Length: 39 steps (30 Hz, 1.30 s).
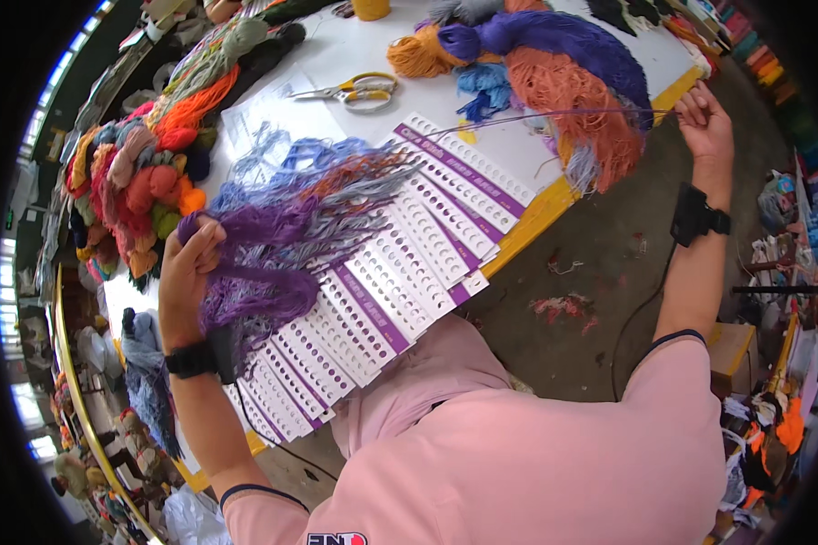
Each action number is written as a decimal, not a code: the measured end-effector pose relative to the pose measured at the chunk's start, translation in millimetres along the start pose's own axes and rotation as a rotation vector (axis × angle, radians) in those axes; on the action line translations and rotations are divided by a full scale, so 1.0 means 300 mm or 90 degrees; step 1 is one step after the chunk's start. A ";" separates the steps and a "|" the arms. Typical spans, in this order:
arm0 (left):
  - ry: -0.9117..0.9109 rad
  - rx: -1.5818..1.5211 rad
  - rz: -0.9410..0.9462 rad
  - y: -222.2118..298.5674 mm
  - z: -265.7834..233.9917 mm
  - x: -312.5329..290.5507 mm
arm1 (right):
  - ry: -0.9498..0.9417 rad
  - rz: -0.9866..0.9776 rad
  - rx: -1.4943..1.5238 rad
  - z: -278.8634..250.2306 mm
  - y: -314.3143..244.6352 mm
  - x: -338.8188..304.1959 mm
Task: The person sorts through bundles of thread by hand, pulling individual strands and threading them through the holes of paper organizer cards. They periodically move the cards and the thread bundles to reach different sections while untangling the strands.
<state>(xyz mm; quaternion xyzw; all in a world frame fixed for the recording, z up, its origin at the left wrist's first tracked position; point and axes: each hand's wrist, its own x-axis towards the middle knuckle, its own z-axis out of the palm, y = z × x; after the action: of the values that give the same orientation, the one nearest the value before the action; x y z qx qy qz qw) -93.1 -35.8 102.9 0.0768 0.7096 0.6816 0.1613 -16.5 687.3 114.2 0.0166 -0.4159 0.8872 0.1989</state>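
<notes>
My left hand (191, 263) is closed around a skein of purple thread (268, 232), which hangs below the fingers over the white cards. Far out to the right, my raised right hand (704, 123) pinches the end of a thin purple strand (554, 113). The strand runs taut across the table toward the cards. Several white-and-purple cards punched with rows of round holes (373, 300) overlap along the table's near edge. Blue, grey and rust threads (336, 182) lie across their upper ends, beside the purple skein.
Yellow-handled scissors (359, 91) lie on the white table (336, 54). Blue, coral and orange yarn hanks (563, 77) are heaped at the right, multicoloured hanks (145, 173) at the left. The table has a yellow edge (527, 227). Thread scraps (563, 313) litter the floor.
</notes>
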 end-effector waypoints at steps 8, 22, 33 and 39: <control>0.127 0.022 -0.028 -0.061 -0.233 -0.035 | 0.242 -0.068 0.008 -0.073 -0.014 0.007; 0.235 -0.148 0.119 -0.085 -0.152 -0.046 | 0.094 -0.214 -0.247 -0.015 -0.029 0.027; -0.015 -0.314 -0.310 -0.201 0.639 0.211 | -0.525 0.157 -0.656 0.518 0.958 -0.142; -0.040 -0.258 -0.363 -0.286 0.638 0.284 | -0.532 0.218 -0.635 0.539 0.981 -0.181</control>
<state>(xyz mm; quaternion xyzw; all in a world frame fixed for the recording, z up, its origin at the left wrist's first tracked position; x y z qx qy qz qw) -99.4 167.6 3.6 -0.1373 0.5472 0.7334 0.3792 -96.4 379.2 -5.9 0.1984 -0.8146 0.5272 -0.1382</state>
